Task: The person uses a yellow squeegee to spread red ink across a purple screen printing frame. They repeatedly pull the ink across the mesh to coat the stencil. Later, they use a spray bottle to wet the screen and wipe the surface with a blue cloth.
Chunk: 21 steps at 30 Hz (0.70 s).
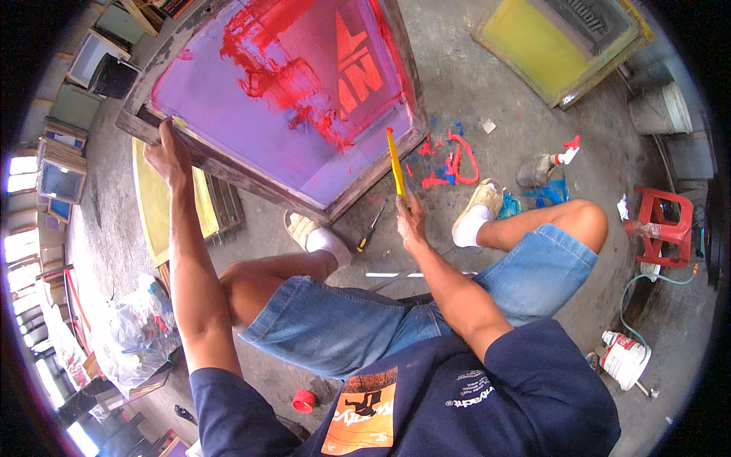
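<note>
A large wooden-framed printing screen (244, 174) with purple mesh stands tilted in front of me. Thick red ink (283, 78) is smeared across its upper middle and down toward the lower right, beside pale lettering. My left hand (169, 158) is closed on the frame's left corner. Lower right of the screen, my right hand (412, 222) grips a thin yellow scraper (396, 166), seen nearly edge-on. Red ink coats its upper tip, which is close to the frame's right corner; whether they touch I cannot tell.
Red and blue ink smears (455, 164) mark the concrete floor. A screwdriver (371, 227) lies between my feet. To the right are a spray bottle (539, 169), a red stool (664, 227) and a white container (626, 359). Another yellow screen (525, 57) lies at far right.
</note>
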### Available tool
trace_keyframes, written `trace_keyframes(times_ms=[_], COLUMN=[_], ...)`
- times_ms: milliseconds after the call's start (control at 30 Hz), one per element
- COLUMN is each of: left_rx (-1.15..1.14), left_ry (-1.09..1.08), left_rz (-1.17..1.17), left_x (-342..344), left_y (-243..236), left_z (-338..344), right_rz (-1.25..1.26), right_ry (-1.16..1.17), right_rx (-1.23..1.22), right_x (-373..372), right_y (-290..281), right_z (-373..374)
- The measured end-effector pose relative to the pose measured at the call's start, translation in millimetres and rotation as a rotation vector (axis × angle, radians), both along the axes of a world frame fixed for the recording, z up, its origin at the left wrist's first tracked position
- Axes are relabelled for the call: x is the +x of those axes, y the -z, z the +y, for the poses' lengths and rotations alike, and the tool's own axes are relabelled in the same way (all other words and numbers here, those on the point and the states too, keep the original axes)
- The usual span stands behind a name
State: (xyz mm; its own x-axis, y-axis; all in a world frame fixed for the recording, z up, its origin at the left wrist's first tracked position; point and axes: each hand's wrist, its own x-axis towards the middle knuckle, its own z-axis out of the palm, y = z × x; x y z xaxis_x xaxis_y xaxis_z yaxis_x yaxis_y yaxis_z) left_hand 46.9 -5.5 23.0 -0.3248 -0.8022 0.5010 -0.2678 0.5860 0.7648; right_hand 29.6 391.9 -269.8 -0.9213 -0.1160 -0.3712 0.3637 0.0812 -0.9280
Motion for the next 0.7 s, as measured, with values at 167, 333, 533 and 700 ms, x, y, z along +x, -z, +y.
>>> trace_keyframes(times_ms=[167,333,533,700], left_rx=[0.02,-0.019,-0.119,-0.16], left_ry=[0.004,-0.026,-0.029,-0.009], left_rz=[0.068,0.053,0.014,-0.108], left_x=[8.7,-2.9,12.5,8.9], left_y=[0.3,-0.4,20.1,21.5], left_z=[1.2,5.9,-27.2,-32.7], right_rz=[-0.301,-0.165,-0.172,-0.109], right_ry=[-0.056,0.116,-0.083,-0.13], right_rx=[-0.237,-0.256,0.044,-0.006], right_x=[-9.9,-68.4,-28.7,12.9], right_y=[-65.2,-57.5,-78.8,-61.6], right_z=[-33.3,-51.7,-43.4,-49.1])
